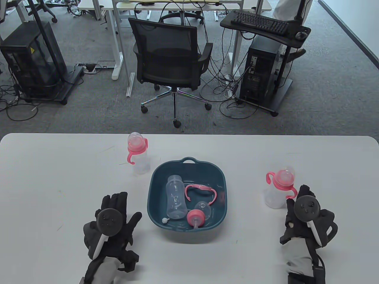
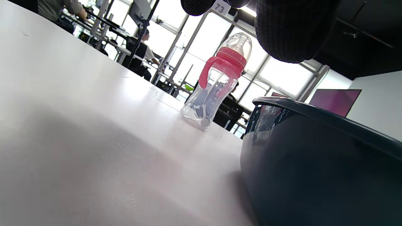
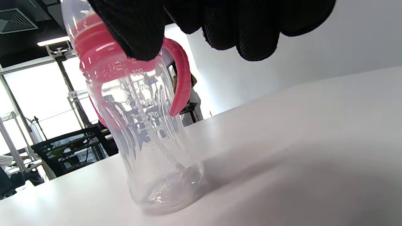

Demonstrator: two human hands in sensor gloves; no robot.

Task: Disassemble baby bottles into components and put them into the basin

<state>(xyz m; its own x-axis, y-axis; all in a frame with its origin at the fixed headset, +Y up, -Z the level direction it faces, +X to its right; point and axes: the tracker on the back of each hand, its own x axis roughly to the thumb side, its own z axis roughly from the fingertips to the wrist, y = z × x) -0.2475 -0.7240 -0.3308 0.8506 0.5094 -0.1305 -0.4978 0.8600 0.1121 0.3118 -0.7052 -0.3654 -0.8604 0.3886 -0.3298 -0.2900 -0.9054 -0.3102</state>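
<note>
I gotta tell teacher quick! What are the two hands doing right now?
Left hand: open, flat on the table, holding nothing.
Right hand: beside the right baby bottle; grip cannot be told.

Glossy dark plastic basin [image 1: 154, 189], clear smooth plastic bottles [image 3: 147, 141], matt white table [image 1: 59, 165], knitted black glove fingers [image 3: 251, 28].

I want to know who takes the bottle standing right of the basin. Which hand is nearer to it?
Right. The right hand is right beside that bottle, fingers at its handle; the left hand lies across the basin from it.
</note>
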